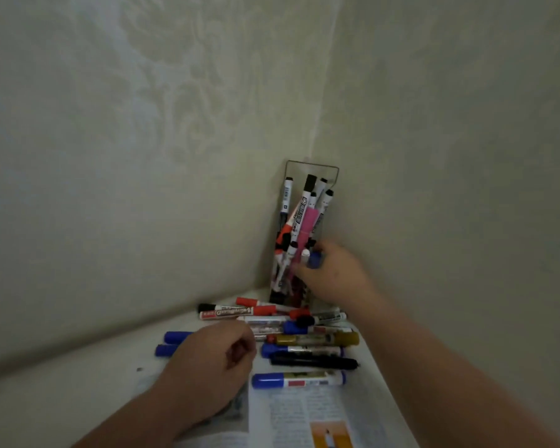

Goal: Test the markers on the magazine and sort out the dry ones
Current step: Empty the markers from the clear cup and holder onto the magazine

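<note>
magazine [304,418] lies open nearest me. right hand [337,276] is clamped on a blue-capped marker [315,259] at the clear holder [311,169], which stands crammed full in the corner. i judge a hard tug could tip it onto the loose markers [317,339] just below, muddling the sorting. left hand [214,360] is curled; whether it holds anything, i can't tell.

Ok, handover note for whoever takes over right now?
Left hand: fingers curled, nothing visible in its grip, over the magazine.
Right hand: holds a blue-capped marker at the clear container in the corner, which stands packed with markers.
Loose markers lie piled on the table beyond the magazine.
Done: cannot tell which are tested; no marks visible.
Left: test on the magazine, sort out dry ones.
</note>
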{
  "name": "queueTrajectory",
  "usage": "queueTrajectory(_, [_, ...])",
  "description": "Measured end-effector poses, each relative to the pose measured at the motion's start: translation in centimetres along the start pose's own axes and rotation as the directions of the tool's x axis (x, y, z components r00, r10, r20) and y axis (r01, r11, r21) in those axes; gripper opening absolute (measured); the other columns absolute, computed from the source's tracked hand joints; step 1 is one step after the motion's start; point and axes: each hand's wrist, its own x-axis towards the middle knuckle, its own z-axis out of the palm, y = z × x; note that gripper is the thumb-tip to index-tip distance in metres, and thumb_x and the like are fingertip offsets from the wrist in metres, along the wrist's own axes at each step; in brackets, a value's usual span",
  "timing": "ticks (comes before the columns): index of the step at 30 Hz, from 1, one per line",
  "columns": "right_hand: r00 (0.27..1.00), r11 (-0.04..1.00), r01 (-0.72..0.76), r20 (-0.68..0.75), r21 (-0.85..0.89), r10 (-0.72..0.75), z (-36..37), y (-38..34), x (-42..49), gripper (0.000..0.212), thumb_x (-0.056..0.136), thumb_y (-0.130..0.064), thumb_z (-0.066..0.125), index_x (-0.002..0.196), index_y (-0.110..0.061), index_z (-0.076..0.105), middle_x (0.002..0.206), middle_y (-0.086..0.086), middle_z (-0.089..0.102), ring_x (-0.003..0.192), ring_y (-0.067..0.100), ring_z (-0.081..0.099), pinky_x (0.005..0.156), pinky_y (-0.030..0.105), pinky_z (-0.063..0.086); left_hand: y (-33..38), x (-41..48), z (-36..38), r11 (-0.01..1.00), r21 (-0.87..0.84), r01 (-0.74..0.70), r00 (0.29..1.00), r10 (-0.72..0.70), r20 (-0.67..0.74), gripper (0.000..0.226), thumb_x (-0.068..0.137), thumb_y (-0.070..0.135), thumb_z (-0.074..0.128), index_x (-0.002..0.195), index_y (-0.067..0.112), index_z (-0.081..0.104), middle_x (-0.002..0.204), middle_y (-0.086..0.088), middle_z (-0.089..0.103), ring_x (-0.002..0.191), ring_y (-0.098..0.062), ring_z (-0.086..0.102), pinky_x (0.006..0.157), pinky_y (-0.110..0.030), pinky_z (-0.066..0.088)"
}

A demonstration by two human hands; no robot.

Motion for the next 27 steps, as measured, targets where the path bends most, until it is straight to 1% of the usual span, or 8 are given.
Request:
queueTrajectory(6, [1.000,0.989,-0.018,0.020,0.150,0.015,2.7,0.6,0.9,0.067,0.075,-0.066,0.075,0.126,-0.030,0.049,0.114,-0.012,0.065,0.096,0.010,0.063,0.077,0.031,0.055,-1.4,-0.3,-0.5,0.997,0.005,-0.076,0.987,0.076,-0.140,0.028,0.081,0.015,0.073,0.079,0.040,0.060,0.077,0.018,0.060,0.071,-0.007,0.059,0.061,-0.021,0.046])
queueTrajectory(9, [0.979,0.989,-0.018,-0.199,0.150,0.048,2.5,-0.1,1.4,0.078,0.064,-0.081,0.068,0.116,-0.027,0.048,0.109,-0.008,0.057,0.099,0.014,0.060,0.083,0.040,0.058,-1.6,-0.3,-0.5,0.996,-0.006,-0.086,0.985,0.084,-0.153,0.031,0.081,0.012,0.074,0.081,0.039,0.060,0.077,0.018,0.060,0.067,-0.009,0.059,0.058,-0.020,0.046])
queueTrajectory(11, [0.940,0.984,0.033,-0.339,0.177,0.029,1.5,-1.2,2.2,0.073,0.067,-0.077,0.069,0.114,-0.024,0.051,0.108,-0.009,0.052,0.105,0.014,0.057,0.089,0.040,0.055,-1.5,-0.3,-0.5,0.997,0.007,-0.079,0.986,0.079,-0.144,0.032,0.082,0.012,0.076,0.080,0.040,0.060,0.080,0.019,0.061,0.070,-0.008,0.059,0.059,-0.016,0.045])
queueTrajectory(14, [0.946,0.915,0.050,-0.314,0.401,0.086,0.2,-3.4,3.6,0.047,0.074,-0.057,0.080,0.098,-0.025,0.055,0.097,-0.006,0.065,0.088,0.012,0.066,0.073,0.034,0.057,-1.0,-0.4,-0.5,0.997,0.012,-0.072,0.989,0.073,-0.127,0.027,0.084,0.015,0.075,0.082,0.038,0.063,0.089,0.023,0.061,0.080,-0.005,0.060,0.064,-0.013,0.046])
queueTrajectory(17, [0.940,0.855,0.007,-0.295,0.518,0.171,0.6,-4.7,5.0,0.055,0.064,-0.054,0.086,0.096,-0.021,0.057,0.089,-0.003,0.069,0.081,0.015,0.070,0.068,0.036,0.060,-0.2,-0.5,-0.7,0.998,-0.001,-0.062,0.994,0.062,-0.089,0.023,0.089,0.020,0.071,0.084,0.040,0.060,0.078,0.020,0.060,0.081,-0.002,0.059,0.068,-0.013,0.046])
queueTrajectory(22, [0.897,0.945,-0.058,-0.399,0.323,0.191,3.4,-4.3,7.0,0.087,0.037,-0.084,0.066,0.099,-0.022,0.062,0.096,-0.002,0.066,0.091,0.023,0.066,0.080,0.043,0.060,0.6,-0.2,-0.8,0.999,-0.011,-0.040,0.997,0.039,-0.061,0.023,0.094,0.026,0.065,0.087,0.044,0.053,0.081,0.023,0.056,0.082,0.001,0.056,0.073,-0.010,0.043])
queueTrajectory(24, [0.880,0.970,-0.082,-0.441,0.228,0.178,3.5,-4.9,6.4,0.085,0.044,-0.084,0.066,0.102,-0.022,0.065,0.103,0.000,0.066,0.099,0.024,0.064,0.087,0.041,0.057,0.3,-0.1,-0.6,0.998,-0.012,-0.054,0.996,0.053,-0.067,0.025,0.092,0.025,0.067,0.086,0.044,0.054,0.077,0.023,0.057,0.088,0.005,0.055,0.071,-0.010,0.044])
queueTrajectory(27, [0.860,0.997,-0.073,-0.506,0.005,0.066,2.6,-5.8,5.5,0.066,0.069,-0.065,0.073,0.109,-0.014,0.062,0.119,0.008,0.053,0.117,0.030,0.047,0.100,0.042,0.040,0.0,-0.1,-0.4,0.998,-0.026,-0.055,0.997,0.054,-0.046,0.020,0.092,0.023,0.067,0.086,0.040,0.058,0.074,0.019,0.056,0.080,0.003,0.056,0.068,-0.013,0.043])
